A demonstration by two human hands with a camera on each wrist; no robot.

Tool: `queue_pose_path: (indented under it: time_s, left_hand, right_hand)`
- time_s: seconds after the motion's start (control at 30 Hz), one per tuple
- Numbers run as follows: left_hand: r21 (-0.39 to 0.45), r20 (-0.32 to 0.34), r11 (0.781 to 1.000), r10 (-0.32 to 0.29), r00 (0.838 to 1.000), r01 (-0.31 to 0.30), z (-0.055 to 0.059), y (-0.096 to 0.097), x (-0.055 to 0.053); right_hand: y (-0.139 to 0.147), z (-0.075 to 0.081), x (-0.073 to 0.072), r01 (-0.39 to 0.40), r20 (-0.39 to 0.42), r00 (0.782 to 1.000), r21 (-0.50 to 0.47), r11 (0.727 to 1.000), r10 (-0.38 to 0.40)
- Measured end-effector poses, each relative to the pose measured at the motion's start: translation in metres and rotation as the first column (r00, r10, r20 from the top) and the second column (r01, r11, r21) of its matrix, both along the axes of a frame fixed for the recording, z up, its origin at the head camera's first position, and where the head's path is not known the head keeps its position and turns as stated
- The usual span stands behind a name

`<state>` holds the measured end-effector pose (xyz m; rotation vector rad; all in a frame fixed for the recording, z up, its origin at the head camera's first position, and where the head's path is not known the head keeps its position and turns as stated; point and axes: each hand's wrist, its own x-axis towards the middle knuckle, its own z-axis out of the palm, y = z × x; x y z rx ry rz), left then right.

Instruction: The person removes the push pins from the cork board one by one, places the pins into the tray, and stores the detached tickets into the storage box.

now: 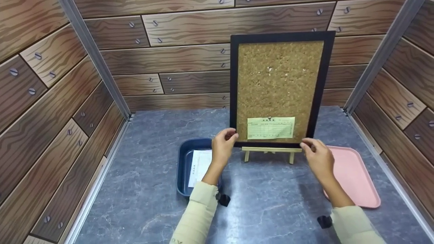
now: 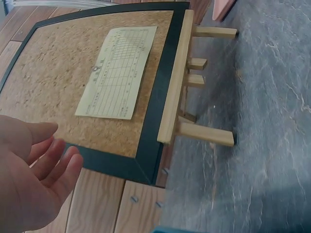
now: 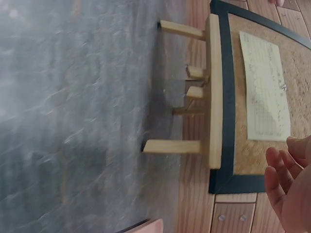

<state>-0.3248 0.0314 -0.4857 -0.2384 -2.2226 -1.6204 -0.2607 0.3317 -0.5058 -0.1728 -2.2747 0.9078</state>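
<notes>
A cork board (image 1: 278, 81) in a black frame stands upright on a small wooden easel (image 1: 271, 149). Near its bottom, a metal pin (image 1: 270, 118) fastens a pale green printed form (image 1: 270, 128). My left hand (image 1: 222, 145) is beside the lower left edge of the frame, fingers loosely bent, thumb apart from them in the left wrist view. Beside the lower right corner is my right hand (image 1: 318, 157), its fingers also loosely bent. Neither hand shows anything between thumb and fingers; whether fingertips touch the frame I cannot tell.
A dark blue tray (image 1: 181, 169) holding white printed paper (image 1: 200, 164) sits left of the easel, partly behind the left forearm. To the right lies a pink tray (image 1: 356, 176). Wood-patterned walls (image 1: 190, 61) enclose the grey marbled tabletop (image 1: 142, 176).
</notes>
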Motion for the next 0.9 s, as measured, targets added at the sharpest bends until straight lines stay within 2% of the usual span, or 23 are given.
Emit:
queue_pose_path:
  time_s: [0.17, 0.3, 0.6, 0.9]
  left_hand:
    - [-0.018, -0.02, 1.0, 0.009, 1.0, -0.009, 0.001, 0.01, -0.009]
    - [-0.021, -0.011, 1.0, 0.01, 1.0, -0.01, 0.002, 0.018, -0.016]
    - [-0.028, 0.072, 0.999, -0.025, 0.997, 0.027, 0.007, 0.035, -0.03]
    - [0.015, 0.137, 0.999, -0.047, 0.989, 0.045, 0.008, 0.043, -0.035]
  right_hand:
    - [-0.014, 0.01, -0.012, -0.037, -0.015, 0.999, 0.012, 0.999, 0.037]
    - [-0.024, 0.017, -0.02, -0.059, -0.028, 0.998, 0.022, 0.998, 0.06]
    - [-0.038, 0.024, -0.04, -0.09, -0.066, 0.993, 0.072, 0.993, 0.094]
    - [-0.049, 0.029, -0.054, -0.102, -0.005, 0.995, 0.074, 0.992, 0.103]
